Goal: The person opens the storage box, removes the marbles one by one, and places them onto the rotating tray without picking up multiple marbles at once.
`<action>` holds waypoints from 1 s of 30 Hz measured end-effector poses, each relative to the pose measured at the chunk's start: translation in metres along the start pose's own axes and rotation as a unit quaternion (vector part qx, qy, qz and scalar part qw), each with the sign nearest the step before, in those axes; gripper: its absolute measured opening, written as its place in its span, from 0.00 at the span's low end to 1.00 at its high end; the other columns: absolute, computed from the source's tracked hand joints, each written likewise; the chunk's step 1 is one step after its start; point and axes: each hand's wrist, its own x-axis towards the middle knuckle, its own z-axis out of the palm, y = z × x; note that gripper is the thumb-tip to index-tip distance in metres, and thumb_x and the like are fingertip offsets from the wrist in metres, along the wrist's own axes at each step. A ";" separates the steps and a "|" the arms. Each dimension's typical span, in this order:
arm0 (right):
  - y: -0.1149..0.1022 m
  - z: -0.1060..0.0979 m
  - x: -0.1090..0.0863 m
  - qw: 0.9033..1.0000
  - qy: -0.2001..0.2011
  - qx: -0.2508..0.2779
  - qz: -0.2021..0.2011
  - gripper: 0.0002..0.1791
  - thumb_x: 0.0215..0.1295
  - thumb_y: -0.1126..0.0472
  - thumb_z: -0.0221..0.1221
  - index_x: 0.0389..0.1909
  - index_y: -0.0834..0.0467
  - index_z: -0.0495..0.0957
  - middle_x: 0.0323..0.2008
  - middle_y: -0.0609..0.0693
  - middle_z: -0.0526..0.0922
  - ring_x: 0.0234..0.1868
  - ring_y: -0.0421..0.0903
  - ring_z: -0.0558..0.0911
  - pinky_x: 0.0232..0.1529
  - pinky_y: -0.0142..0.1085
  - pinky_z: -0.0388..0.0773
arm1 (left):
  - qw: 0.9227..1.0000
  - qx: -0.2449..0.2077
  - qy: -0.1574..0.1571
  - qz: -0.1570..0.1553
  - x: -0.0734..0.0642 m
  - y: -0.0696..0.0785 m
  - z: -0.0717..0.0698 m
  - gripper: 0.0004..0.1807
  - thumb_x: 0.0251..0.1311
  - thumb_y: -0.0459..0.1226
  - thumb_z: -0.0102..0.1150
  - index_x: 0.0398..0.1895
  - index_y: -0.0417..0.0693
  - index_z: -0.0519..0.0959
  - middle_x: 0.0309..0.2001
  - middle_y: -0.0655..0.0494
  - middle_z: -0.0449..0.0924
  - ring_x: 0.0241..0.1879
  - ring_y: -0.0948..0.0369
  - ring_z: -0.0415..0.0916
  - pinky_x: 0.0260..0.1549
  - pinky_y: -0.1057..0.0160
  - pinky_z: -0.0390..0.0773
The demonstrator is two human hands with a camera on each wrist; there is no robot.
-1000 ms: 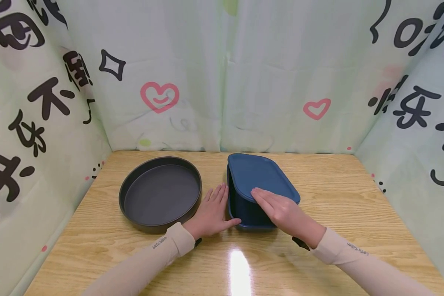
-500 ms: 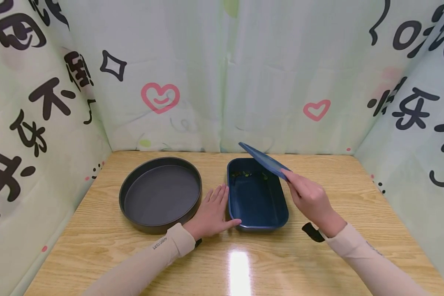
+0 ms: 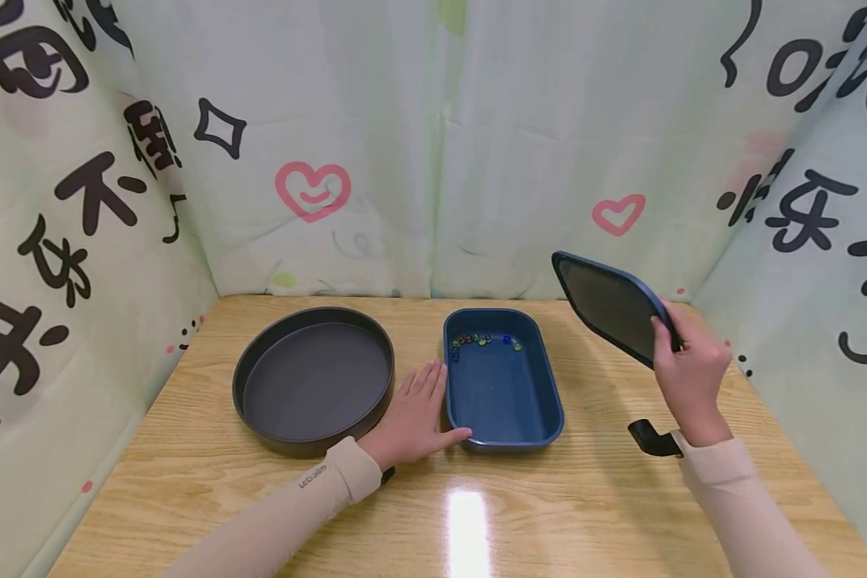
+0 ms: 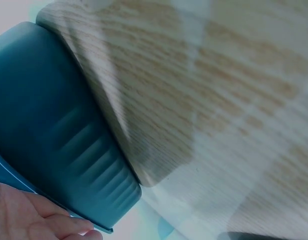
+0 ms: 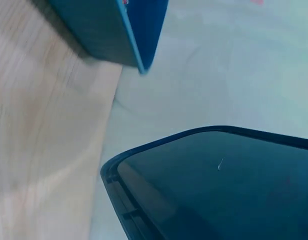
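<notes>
A blue rectangular container [image 3: 509,401] stands uncovered on the table, with several small glass marbles [image 3: 480,339] gathered along its far end. My left hand [image 3: 417,413] rests against its left side, fingers straight and thumb at the near left corner. In the left wrist view, fingers [image 4: 59,222] lie along the rim of the ribbed container wall [image 4: 84,145]. Off to the right, my right hand [image 3: 694,369] grips the container's blue lid [image 3: 610,301] by one edge. The lid is tilted in the air, its dark underside facing left. The right wrist view shows that rimmed underside close up.
A round dark grey pan [image 3: 311,377] stands on the wooden table [image 3: 397,530], left of the container and close to my left hand. Printed curtains [image 3: 376,241] enclose the back and both sides of the table.
My right hand has lifted the lid off the container and carried it right, turning it up on edge. The marbles have come into view. My left hand has stayed put.
</notes>
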 end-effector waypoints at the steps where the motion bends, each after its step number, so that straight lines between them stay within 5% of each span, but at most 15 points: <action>1: 0.004 -0.002 0.000 1.000 0.006 0.003 0.024 0.11 0.57 0.72 0.59 0.41 0.70 0.81 0.36 0.68 0.84 0.33 0.21 0.78 0.36 0.11 0.60 | 1.000 -0.001 -0.001 -0.001 0.000 0.000 0.000 0.54 0.57 0.68 0.40 0.73 0.38 0.41 0.75 0.44 0.40 0.75 0.50 0.39 0.71 0.47 0.45; 5: 0.017 -0.011 0.000 0.992 0.022 0.006 0.123 0.13 0.61 0.67 0.58 0.45 0.69 0.80 0.41 0.68 0.83 0.36 0.08 0.69 0.38 0.09 0.64 | 1.000 -0.002 0.000 -0.002 0.000 -0.001 0.002 0.54 0.57 0.68 0.40 0.73 0.38 0.41 0.75 0.44 0.40 0.75 0.50 0.39 0.71 0.48 0.45; 10: 0.035 -0.020 -0.004 0.975 0.054 -0.009 0.215 0.14 0.62 0.63 0.58 0.46 0.66 0.81 0.44 0.64 0.83 0.37 0.10 0.72 0.41 0.12 0.70 | 1.000 -0.001 -0.001 -0.002 0.001 -0.001 0.002 0.54 0.57 0.68 0.39 0.73 0.39 0.40 0.75 0.44 0.40 0.75 0.50 0.38 0.71 0.48 0.45; 16: 0.055 -0.028 -0.007 0.944 0.106 -0.026 0.312 0.15 0.62 0.59 0.58 0.48 0.60 0.82 0.46 0.56 0.84 0.36 0.16 0.77 0.42 0.16 0.73 | 1.000 0.001 -0.001 -0.001 0.001 0.000 0.002 0.54 0.57 0.68 0.38 0.73 0.39 0.40 0.75 0.43 0.41 0.75 0.50 0.39 0.71 0.48 0.46; 26: 0.078 -0.044 -0.012 0.887 0.164 0.021 0.431 0.16 0.59 0.63 0.59 0.49 0.57 0.81 0.32 0.33 0.81 0.32 0.24 0.78 0.44 0.19 0.73 | 1.000 -0.002 -0.001 -0.001 0.001 0.000 0.002 0.55 0.57 0.69 0.38 0.73 0.38 0.40 0.75 0.43 0.40 0.75 0.50 0.39 0.71 0.48 0.46; 30: 0.090 -0.051 -0.020 0.875 0.148 0.029 0.459 0.21 0.59 0.63 0.59 0.55 0.54 0.77 0.22 0.32 0.73 0.25 0.25 0.71 0.43 0.19 0.70 | 1.000 -0.003 -0.003 -0.001 0.000 -0.001 0.002 0.55 0.57 0.69 0.38 0.73 0.38 0.40 0.75 0.43 0.40 0.75 0.50 0.38 0.71 0.48 0.45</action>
